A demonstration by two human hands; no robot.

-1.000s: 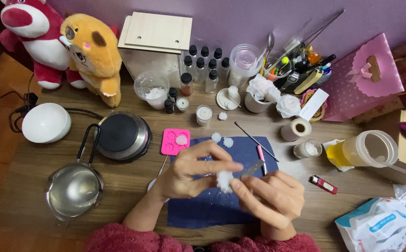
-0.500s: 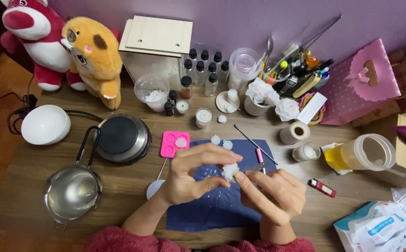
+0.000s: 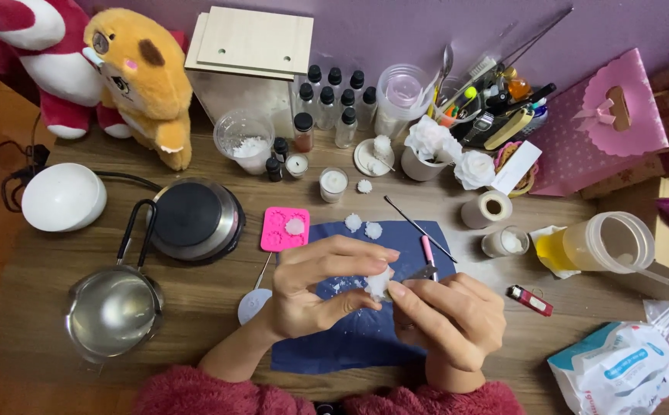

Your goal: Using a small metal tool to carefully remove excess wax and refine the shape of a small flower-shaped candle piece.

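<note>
A wooden table [image 3: 457, 192] is seen from above, crowded with craft things. At its far left two plush toys are propped, a pink-and-white one [image 3: 38, 61] and an orange one [image 3: 146, 81]. A pale wooden box [image 3: 250, 54] is set beside them, and a pink gift bag [image 3: 607, 123] is stood at the far right. A dark blue cloth [image 3: 365, 338] is spread at the near edge, under both hands. To its left a small round hot plate [image 3: 196, 219] is placed, with a steel saucepan [image 3: 111, 311] nearer the viewer and a white dome-shaped object [image 3: 64, 197] further left. A clear plastic jug [image 3: 607, 242] is laid on its side at the right.

The left hand [image 3: 315, 288] is held over the cloth, its fingers curled around a small white wax piece [image 3: 378, 283] pinched between thumb and fingertips. The right hand [image 3: 449, 319] is closed around a slim metal tool [image 3: 419, 273], whose tip is brought against the wax piece. A pink silicone mould [image 3: 284, 229] is laid just beyond the cloth's left corner, and two small white wax flowers [image 3: 363, 227] are set on the cloth's far edge. A red lighter [image 3: 530, 300] is left to the right of the hands.
</note>
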